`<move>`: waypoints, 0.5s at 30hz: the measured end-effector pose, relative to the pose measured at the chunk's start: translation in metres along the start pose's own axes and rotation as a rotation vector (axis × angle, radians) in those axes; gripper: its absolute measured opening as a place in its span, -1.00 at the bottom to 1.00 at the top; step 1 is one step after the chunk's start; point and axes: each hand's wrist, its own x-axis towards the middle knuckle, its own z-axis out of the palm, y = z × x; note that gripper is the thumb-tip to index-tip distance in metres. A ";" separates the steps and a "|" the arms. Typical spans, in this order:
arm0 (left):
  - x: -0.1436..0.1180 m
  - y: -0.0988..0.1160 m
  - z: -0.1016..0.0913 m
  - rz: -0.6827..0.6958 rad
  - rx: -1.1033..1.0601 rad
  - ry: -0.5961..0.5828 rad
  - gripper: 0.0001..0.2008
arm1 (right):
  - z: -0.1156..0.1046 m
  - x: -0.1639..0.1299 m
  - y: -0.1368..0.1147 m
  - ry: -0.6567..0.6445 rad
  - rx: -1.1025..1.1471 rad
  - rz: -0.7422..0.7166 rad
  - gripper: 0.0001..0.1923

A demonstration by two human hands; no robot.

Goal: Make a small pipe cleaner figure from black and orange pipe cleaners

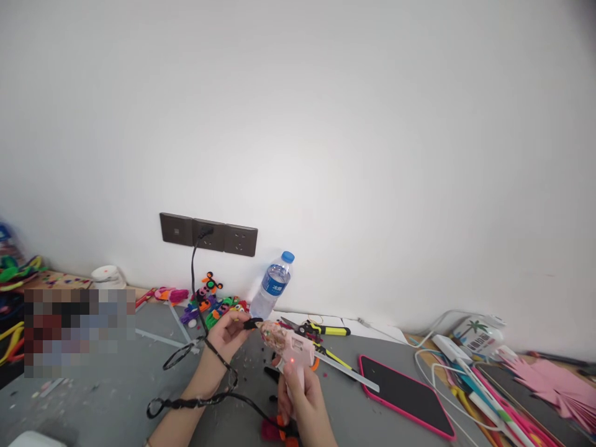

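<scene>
My right hand (302, 397) is wrapped round the handle of a pink hot glue gun (298, 351), whose small red light is lit. A clear glue stick (349, 370) sticks out of its back end. Between the fingertips of my left hand (228, 335) is a small black fuzzy piece (252, 323); its exact kind is unclear. The gun's nozzle is at this piece, and I cannot tell whether they touch. The gun's black cord (198, 402) runs across my left forearm up to the wall socket (208, 234). Below the gun lie black, orange and dark red fuzzy bits, partly hidden.
A water bottle (272, 285) stands by the wall beside colourful fuzzy figures (214, 304). Yellow-handled pliers (326, 329) lie behind the gun. At the right are a pink-cased phone (405, 394), white cables and pink paper (554, 385). Glue sticks (161, 337) lie on the grey mat (125, 397).
</scene>
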 end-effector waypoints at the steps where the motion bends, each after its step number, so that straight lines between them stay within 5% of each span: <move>1: 0.000 0.001 0.000 -0.007 0.005 -0.009 -0.71 | 0.000 0.000 0.001 0.003 -0.008 0.005 -0.41; 15: -0.007 0.007 0.009 -0.069 -0.031 0.028 -0.68 | 0.003 -0.003 -0.007 -0.019 0.027 0.020 -0.42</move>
